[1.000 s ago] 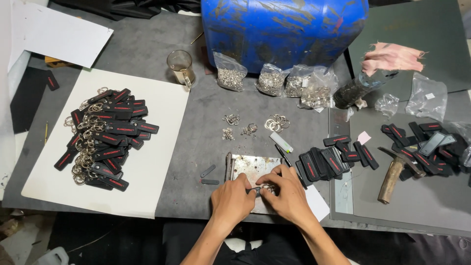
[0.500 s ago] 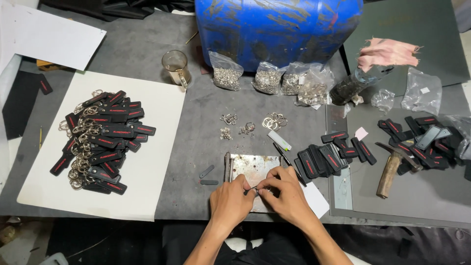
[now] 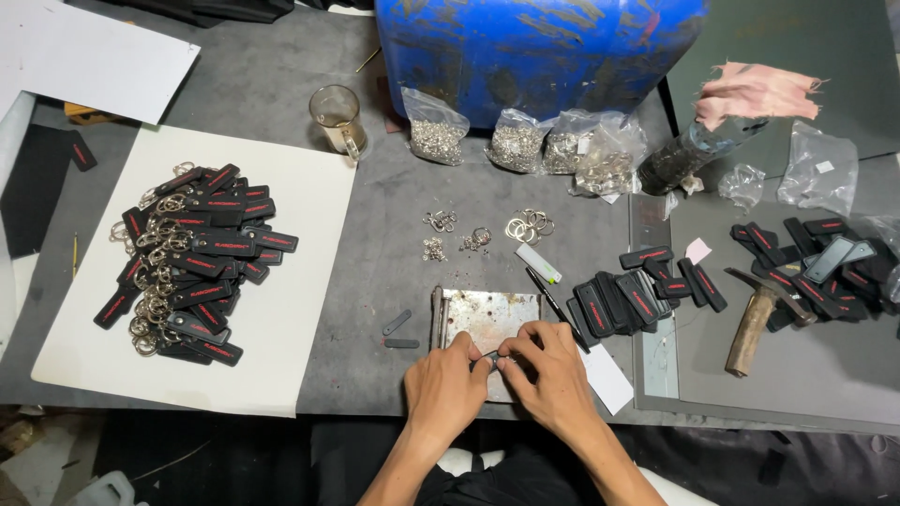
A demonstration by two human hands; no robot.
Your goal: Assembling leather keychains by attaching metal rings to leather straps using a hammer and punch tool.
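A blue drum stands well beyond both hands. A heap of finished black tags lies far to their left. Left hand and right hand pinch one small tag over the metal plate.

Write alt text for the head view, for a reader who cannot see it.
Two bare hands, left hand and right hand, pinch a small dark piece together over a worn metal plate on a grey table. A heap of finished black key tags lies on white board to the left; loose black tags and a hammer lie to the right.
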